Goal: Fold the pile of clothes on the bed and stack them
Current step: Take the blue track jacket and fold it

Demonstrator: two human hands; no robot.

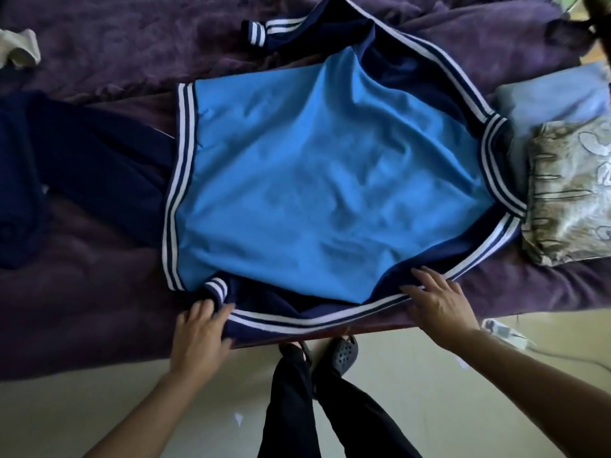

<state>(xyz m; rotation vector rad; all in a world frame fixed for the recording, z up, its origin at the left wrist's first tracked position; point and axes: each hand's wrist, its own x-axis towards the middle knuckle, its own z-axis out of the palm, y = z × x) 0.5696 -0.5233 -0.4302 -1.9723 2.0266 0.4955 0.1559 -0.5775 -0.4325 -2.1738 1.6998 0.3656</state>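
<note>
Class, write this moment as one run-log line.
blue jacket: spread on purple blanket, unfolded | left hand: grips near sleeve by cuff | right hand: flat on same sleeve

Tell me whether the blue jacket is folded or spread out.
Spread: the blue jacket lies flat on the purple bed cover, body unfolded.

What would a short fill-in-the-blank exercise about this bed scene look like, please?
1. The jacket spread out on the bed has a middle panel of light ____.
2. The left hand grips the navy sleeve, whose stripes are ____.
3. The right hand rests flat on the jacket, and the bedspread underneath is coloured ____.

Missing words: blue; white; purple.
</note>
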